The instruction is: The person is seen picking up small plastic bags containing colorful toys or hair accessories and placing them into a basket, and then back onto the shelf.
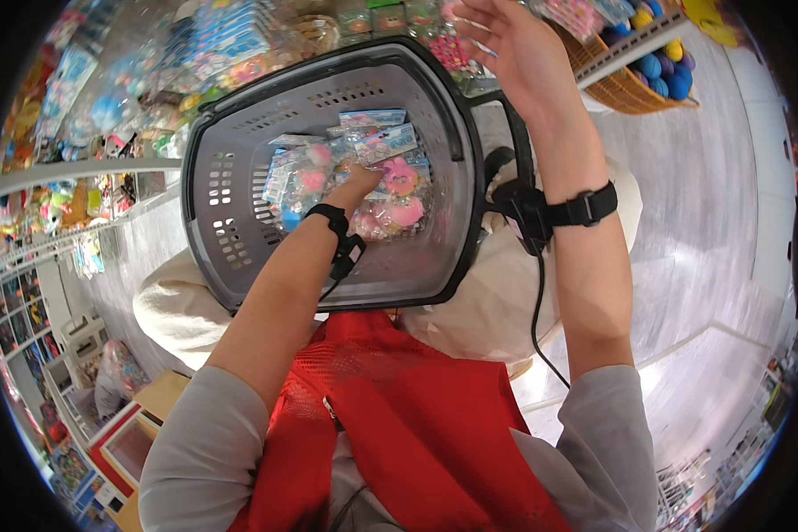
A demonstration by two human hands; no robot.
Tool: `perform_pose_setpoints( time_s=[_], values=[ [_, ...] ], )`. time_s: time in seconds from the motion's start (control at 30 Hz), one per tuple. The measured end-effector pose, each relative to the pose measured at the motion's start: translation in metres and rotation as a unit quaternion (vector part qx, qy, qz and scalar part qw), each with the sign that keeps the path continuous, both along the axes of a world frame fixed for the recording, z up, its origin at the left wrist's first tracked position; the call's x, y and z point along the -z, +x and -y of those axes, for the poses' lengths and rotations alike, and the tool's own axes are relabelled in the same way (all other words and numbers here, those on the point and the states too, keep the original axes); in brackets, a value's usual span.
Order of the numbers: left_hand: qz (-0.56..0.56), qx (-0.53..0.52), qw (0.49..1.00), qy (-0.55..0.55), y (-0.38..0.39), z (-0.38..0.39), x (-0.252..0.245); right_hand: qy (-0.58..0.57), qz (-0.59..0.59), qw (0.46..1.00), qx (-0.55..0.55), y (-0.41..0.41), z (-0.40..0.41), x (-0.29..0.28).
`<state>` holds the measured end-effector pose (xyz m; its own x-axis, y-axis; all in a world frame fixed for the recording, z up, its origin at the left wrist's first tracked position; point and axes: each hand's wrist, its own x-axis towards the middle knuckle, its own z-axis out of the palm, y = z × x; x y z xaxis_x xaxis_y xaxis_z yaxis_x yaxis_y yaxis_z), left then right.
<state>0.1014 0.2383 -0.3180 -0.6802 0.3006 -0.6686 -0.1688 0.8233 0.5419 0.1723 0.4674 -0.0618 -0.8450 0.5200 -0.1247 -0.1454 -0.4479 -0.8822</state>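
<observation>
A grey plastic shopping basket (386, 276) with a black rim rests over my lap. Inside it lie several clear bags of pink toys (405, 211) with blue printed header cards (387, 143). My left hand (364, 178) reaches down among these bags beside a pink ring-shaped toy (399, 175); its fingertips are hard to make out, so a grip cannot be told. Beyond the basket's far right corner, my right hand (505, 46) is raised over the shelf goods with fingers apart. Nothing shows in it, and a pink beaded packet (447, 54) lies close by.
Packaged toys (229, 36) crowd the shelf ahead. A wicker basket of coloured balls (662, 76) hangs by the shelf end at right. The basket's black handle (520, 143) stands near my right forearm. Cables run from both wrist straps. Cardboard boxes (163, 394) stand at left.
</observation>
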Motion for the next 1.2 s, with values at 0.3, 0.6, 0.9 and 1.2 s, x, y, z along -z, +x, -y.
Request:
perform_pose_setpoints(
  time_s=[0.3,0.6,0.9,1.2],
  values=[
    [0.153,-0.103,0.96,0.21,-0.003,-0.011,-0.002,-0.049,0.014,0.999,0.002,-0.01,-0.012,-0.001],
    [0.206,-0.201,0.843,0.455,-0.024,0.035,-0.139,0.087,0.103,0.991,-0.001,-0.021,0.019,0.02],
    [0.223,-0.251,0.751,0.568,0.014,0.046,-0.225,0.001,0.106,0.932,-0.347,-0.019,0.102,0.023],
    [0.118,-0.096,0.885,0.441,0.004,0.074,-0.238,0.12,0.177,0.937,-0.277,-0.007,0.119,0.037]
  ],
)
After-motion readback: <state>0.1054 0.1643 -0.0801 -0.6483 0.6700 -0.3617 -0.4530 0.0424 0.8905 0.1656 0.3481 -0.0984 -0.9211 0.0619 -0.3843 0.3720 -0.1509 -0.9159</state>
